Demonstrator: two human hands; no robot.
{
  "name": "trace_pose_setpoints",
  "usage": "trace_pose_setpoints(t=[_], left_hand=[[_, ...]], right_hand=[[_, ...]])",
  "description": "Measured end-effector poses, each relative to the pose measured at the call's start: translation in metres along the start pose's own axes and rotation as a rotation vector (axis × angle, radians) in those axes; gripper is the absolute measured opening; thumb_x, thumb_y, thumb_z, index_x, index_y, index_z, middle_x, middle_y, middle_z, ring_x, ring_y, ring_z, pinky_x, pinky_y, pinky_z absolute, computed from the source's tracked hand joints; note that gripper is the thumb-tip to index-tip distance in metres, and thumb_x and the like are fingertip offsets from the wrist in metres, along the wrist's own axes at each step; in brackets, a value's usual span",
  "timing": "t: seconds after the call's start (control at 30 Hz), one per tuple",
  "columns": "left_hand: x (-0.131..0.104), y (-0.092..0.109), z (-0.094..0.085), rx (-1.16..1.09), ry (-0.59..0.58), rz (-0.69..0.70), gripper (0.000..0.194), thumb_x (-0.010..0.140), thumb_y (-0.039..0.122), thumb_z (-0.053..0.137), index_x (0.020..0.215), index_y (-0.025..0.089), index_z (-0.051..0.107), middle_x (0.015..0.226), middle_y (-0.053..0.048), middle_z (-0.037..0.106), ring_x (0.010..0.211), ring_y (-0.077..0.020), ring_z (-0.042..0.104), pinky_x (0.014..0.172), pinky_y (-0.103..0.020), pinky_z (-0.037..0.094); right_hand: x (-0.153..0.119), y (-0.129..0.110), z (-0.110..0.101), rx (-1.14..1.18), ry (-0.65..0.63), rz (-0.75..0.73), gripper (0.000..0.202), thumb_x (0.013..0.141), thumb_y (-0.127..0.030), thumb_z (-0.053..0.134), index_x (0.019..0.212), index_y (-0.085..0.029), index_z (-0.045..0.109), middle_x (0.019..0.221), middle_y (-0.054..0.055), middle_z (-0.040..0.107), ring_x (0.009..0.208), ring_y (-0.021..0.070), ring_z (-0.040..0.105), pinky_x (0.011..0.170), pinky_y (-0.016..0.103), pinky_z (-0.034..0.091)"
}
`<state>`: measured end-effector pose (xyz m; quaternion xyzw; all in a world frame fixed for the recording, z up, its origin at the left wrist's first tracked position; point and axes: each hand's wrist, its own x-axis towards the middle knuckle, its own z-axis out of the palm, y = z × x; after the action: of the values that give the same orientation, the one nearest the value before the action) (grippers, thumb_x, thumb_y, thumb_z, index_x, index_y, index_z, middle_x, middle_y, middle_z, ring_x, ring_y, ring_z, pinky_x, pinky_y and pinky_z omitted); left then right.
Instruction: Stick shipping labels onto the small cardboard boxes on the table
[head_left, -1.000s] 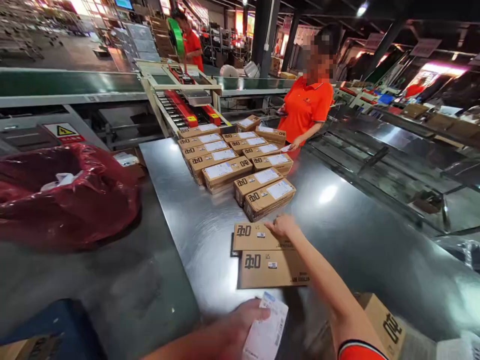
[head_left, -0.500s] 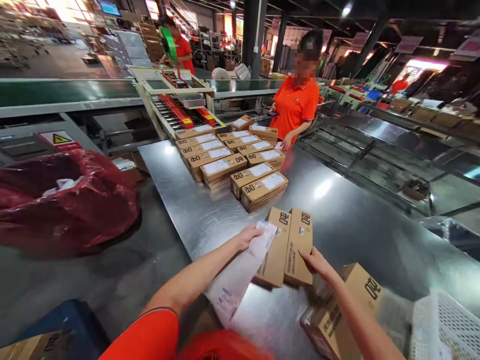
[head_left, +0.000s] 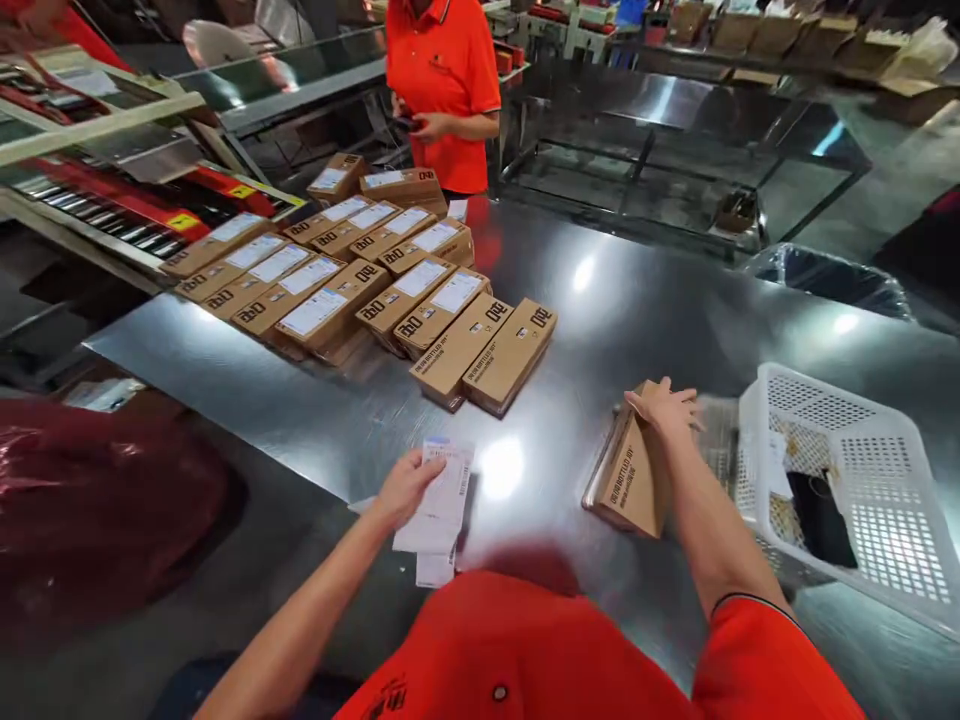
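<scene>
My left hand (head_left: 405, 485) holds a strip of white shipping labels (head_left: 442, 492) just above the metal table (head_left: 645, 320). My right hand (head_left: 666, 408) lies on top of a stack of flat cardboard boxes (head_left: 630, 480) near the table's front, fingers spread over the top box. Two unlabelled cardboard boxes (head_left: 487, 352) lie side by side further out, touching rows of labelled boxes (head_left: 330, 275).
A white perforated plastic basket (head_left: 847, 480) stands at the right with dark items inside. A person in an orange shirt (head_left: 444, 70) stands at the far side of the table. A red plastic bag (head_left: 97, 500) bulges at the left. A roller conveyor (head_left: 112, 200) runs behind the boxes.
The two unlabelled boxes now lie against the labelled rows. My right hand moved right onto the stack near the basket. My left hand drew the labels back toward me. The camera tilted down.
</scene>
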<state>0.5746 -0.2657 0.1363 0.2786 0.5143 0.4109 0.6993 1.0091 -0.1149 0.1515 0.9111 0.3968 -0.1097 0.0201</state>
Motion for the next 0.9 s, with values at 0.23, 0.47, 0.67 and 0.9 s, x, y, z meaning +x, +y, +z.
trace_pose_setpoints(t=[0.23,0.47,0.67,0.9], left_hand=[[-0.010,-0.015,0.030,0.197,-0.279,0.026,0.049,0.068,0.046,0.085,0.100,0.012,0.071,0.078,-0.005,0.071,0.064,-0.0147,0.061,0.062,-0.024,0.045],[-0.035,-0.037,0.019,0.239,-0.165,-0.022,0.059,0.062,0.059,0.085,0.092,0.011,0.070,0.082,-0.008,0.072,0.070,-0.0174,0.063,0.065,-0.027,0.047],[-0.056,-0.054,0.002,0.183,-0.066,-0.022,0.060,0.059,0.062,0.084,0.088,0.012,0.070,0.080,-0.007,0.072,0.068,-0.0170,0.062,0.065,-0.027,0.047],[-0.061,-0.071,0.002,0.148,-0.014,-0.016,0.057,0.058,0.057,0.084,0.089,0.012,0.070,0.085,-0.007,0.072,0.073,-0.0190,0.062,0.069,-0.029,0.048]], right_hand=[[-0.089,-0.029,0.027,-0.282,-0.078,-1.204,0.062,0.084,-0.030,0.066,0.143,-0.020,0.053,0.157,0.016,0.037,0.143,0.0480,0.026,0.110,0.071,0.028],[-0.146,0.007,0.052,-0.229,-0.382,-1.804,0.052,0.079,-0.022,0.067,0.130,-0.018,0.064,0.155,0.008,0.046,0.153,0.0379,0.016,0.120,0.071,-0.005],[-0.143,0.038,0.074,0.228,-0.012,-1.447,0.044,0.098,-0.041,0.047,0.132,-0.016,0.062,0.143,0.016,0.054,0.143,0.0319,0.039,0.121,0.059,0.027],[-0.176,-0.003,0.068,0.140,0.106,-0.635,0.083,0.095,-0.067,0.044,0.160,-0.017,0.027,0.163,0.026,0.015,0.148,0.0505,0.017,0.107,0.072,0.032]])
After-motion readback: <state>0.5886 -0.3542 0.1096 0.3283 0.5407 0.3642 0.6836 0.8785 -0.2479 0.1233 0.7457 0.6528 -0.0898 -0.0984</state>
